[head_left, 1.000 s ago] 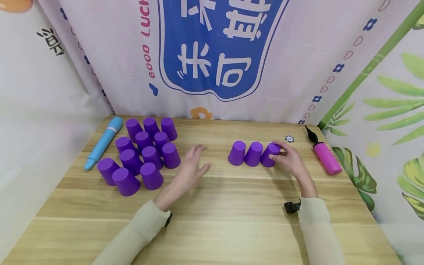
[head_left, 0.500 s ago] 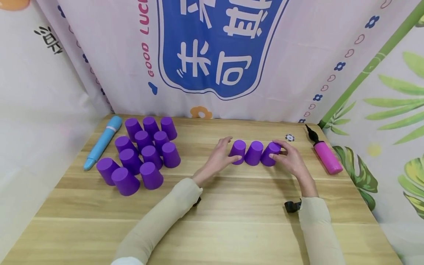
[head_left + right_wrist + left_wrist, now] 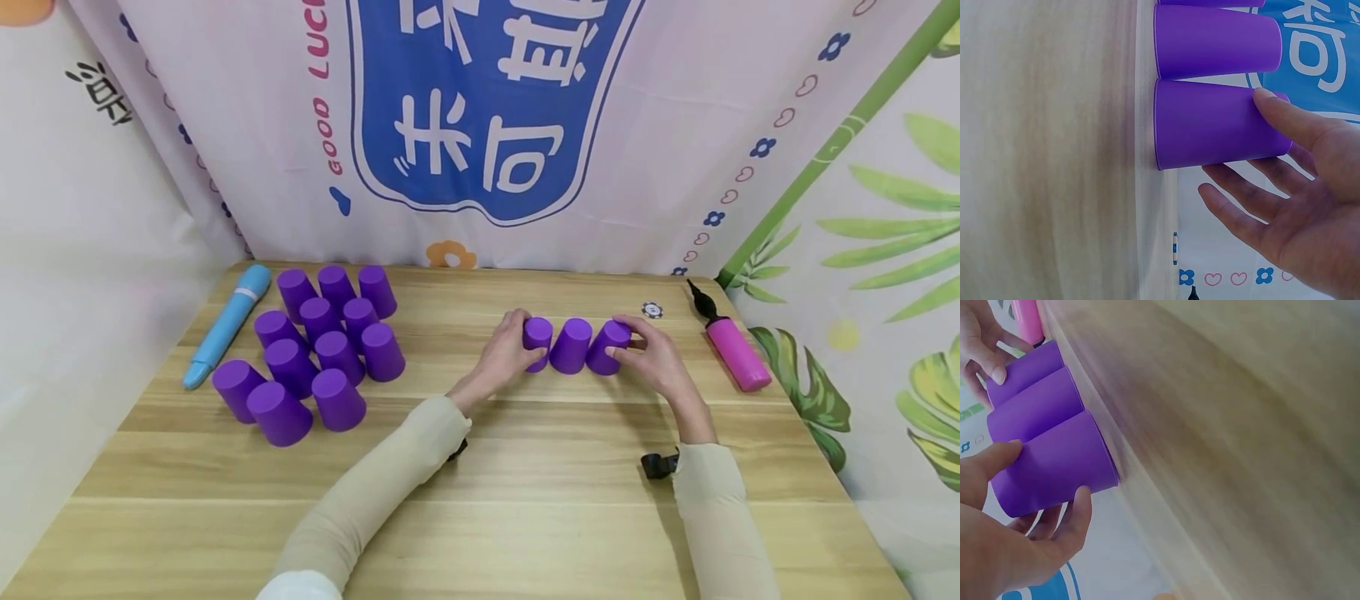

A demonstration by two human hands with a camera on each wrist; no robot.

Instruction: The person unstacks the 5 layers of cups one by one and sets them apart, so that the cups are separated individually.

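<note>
Three purple cups stand upside down in a short row on the wooden table. My left hand [image 3: 501, 357] grips the row's left cup [image 3: 537, 335], thumb on the near side and fingers round the far side. The right cup [image 3: 609, 348] is held by my right hand [image 3: 660, 358]; in the right wrist view its thumb lies on the cup wall, with fingers on the other side. Between them stands the middle cup [image 3: 572, 346], which neither hand holds. In the left wrist view the cups sit side by side, rims down on the tabletop.
Several more upturned purple cups [image 3: 288, 367] stand grouped at the left. Beyond them lies a blue pump-like tube [image 3: 228, 327]. A pink hand pump [image 3: 737, 354] with a black nozzle and a small round chip [image 3: 652, 310] lie at the right. A printed curtain [image 3: 480, 233] backs the table.
My left hand has moved right from beside the cup group to the row and now grips its left cup. My right hand stays on the right cup.
</note>
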